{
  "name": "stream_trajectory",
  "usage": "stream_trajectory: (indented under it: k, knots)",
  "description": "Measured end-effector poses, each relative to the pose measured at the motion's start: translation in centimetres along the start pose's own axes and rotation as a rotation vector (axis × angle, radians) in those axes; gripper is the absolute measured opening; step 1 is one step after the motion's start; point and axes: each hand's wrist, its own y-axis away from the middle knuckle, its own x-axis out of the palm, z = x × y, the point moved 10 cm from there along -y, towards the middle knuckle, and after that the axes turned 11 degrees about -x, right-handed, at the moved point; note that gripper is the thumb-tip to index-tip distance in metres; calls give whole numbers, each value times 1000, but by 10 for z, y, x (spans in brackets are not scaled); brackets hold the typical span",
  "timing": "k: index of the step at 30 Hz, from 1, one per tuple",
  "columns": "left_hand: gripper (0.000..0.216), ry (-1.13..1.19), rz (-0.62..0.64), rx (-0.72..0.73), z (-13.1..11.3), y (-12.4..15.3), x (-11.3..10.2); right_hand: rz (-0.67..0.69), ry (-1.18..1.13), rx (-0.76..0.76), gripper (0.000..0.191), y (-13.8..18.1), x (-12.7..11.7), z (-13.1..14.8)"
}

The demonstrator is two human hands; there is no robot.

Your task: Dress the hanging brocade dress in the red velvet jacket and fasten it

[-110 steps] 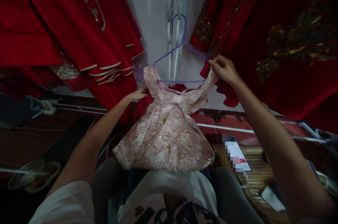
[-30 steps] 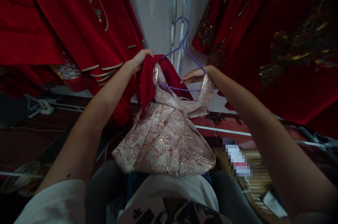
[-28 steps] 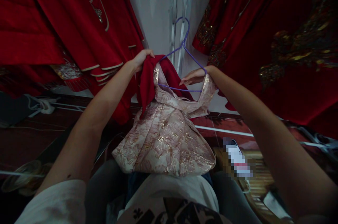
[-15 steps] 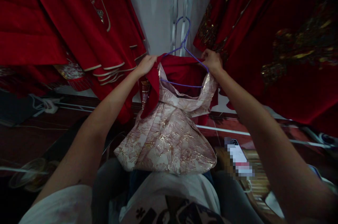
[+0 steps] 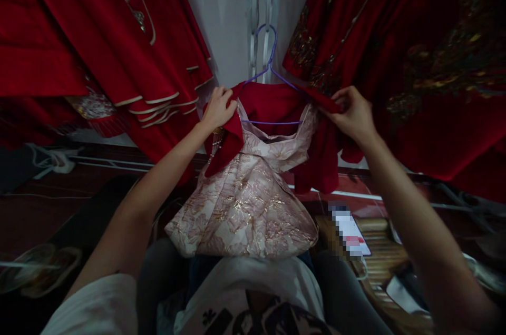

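A pale pink dress [image 5: 245,208] with gold floral brocade hangs from a purple hanger [image 5: 270,63], its skirt reaching down over my lap. Over the same hanger lies a red jacket [image 5: 269,100], behind the dress neckline and round its shoulders. My left hand [image 5: 219,107] is closed on the jacket at the left shoulder, just above a beaded tassel ornament [image 5: 216,137]. On the other side, my right hand [image 5: 353,114] pinches the jacket's right edge between thumb and fingers, held out away from the hanger.
Red garments with trim and gold embroidery hang at left [image 5: 130,61] and right [image 5: 435,103]. A phone [image 5: 351,232] lies on a slatted wooden surface [image 5: 375,250] at my right. White rack bars [image 5: 110,164] run low behind the dress.
My right hand has moved right and slightly down from the hanger's shoulder, drawing the red jacket outward; more of its right side now hangs beside the dress. My left hand stays at the left shoulder.
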Motion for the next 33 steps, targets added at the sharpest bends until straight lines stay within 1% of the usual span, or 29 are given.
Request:
stream_trajectory:
  k: [3,5,6,8,10,11,13,14,15,17,18,20,23,25,28,30,31,33]
  knots:
    - [16,-60,-80,39,-13,15,-17,93,-155,74,32,12,32,10]
    - [18,-60,-97,3,-13,23,-31,130,-240,88,34,18,57,11]
    - [19,-46,-95,-29,-10,25,-38,113,-264,89,35,18,67,10]
    - [20,-3,-81,-93,-5,28,-48,31,-293,96,36,16,80,8]
    - [18,46,-60,-130,-3,30,-48,-49,-324,131,36,11,91,8]
    - [16,69,-38,-141,-4,31,-43,-63,-351,144,36,8,99,12]
    - [15,128,17,-168,-11,36,-23,-42,-436,124,35,-1,117,31]
    - [15,165,54,-183,-15,39,-9,-20,-493,85,35,-6,126,45]
    - [15,220,63,-200,-20,43,4,0,-557,32,36,-9,134,62]
    - [16,347,139,-172,-36,53,34,27,-669,-43,35,-11,146,89]
    - [17,385,128,-165,-42,58,43,23,-718,-44,34,-8,150,97]
    - [22,481,101,-169,-46,67,54,15,-818,20,32,0,156,101]
    - [30,637,37,-226,-36,76,59,72,-984,162,30,19,168,96]
    - [29,726,3,-277,-25,81,58,99,-1063,204,33,28,173,94]
    - [20,806,-69,-363,-8,86,53,56,-1086,182,39,32,172,93]
    - [14,810,-118,-412,0,90,48,48,-1046,162,38,31,173,93]
    - [13,800,-125,-423,2,91,47,53,-1023,157,36,31,173,93]
    - [12,764,-98,-409,2,90,45,61,-988,151,33,30,173,94]
